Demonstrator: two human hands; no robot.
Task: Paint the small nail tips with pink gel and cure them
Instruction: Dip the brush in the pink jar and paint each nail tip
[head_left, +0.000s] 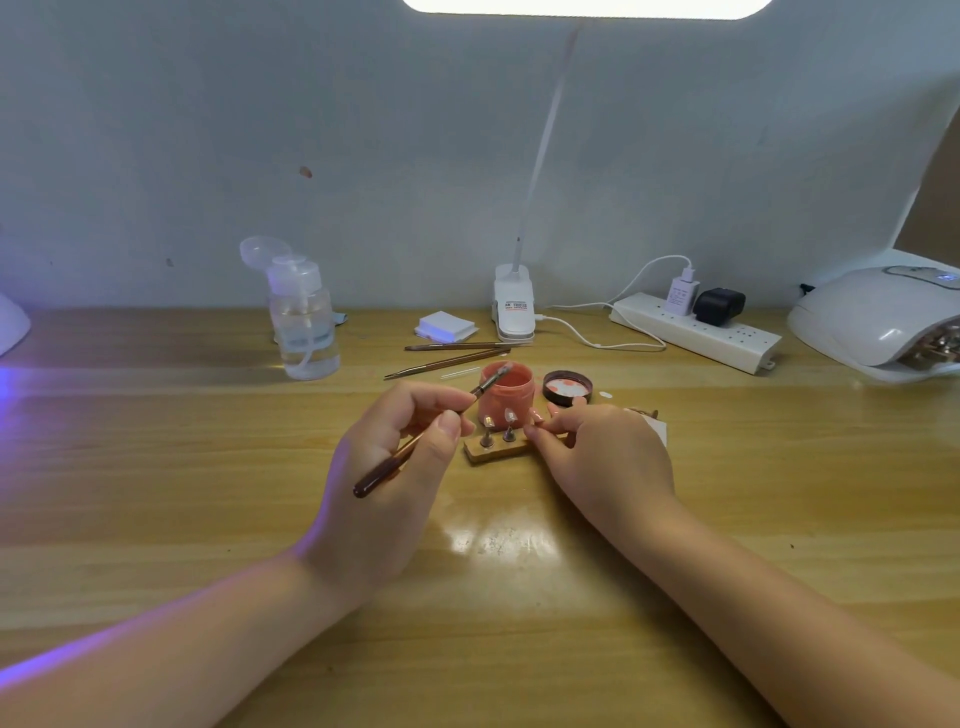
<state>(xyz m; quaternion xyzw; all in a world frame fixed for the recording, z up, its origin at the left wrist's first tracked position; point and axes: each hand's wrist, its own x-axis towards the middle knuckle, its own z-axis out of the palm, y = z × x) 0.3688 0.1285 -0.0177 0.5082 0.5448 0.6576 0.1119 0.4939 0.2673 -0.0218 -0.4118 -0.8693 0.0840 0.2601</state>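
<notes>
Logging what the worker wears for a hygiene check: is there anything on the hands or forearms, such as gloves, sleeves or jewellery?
Nothing shows: the left hand and right hand are bare, without gloves or visible rings. Both forearms are uncovered to the frame edge, with no sleeves, watches or bracelets.

My left hand (400, 457) gripped the brush (415, 441), its tip over the open pink gel jar (506, 389) at twelve o'clock. My right hand (602, 457) pinched the wooden stand (493, 451) holding two nail tips (498, 417) on the bench (208, 467), its lid (567, 387) at one o'clock.

Both forearms bare, no sleeves, no rings
</notes>
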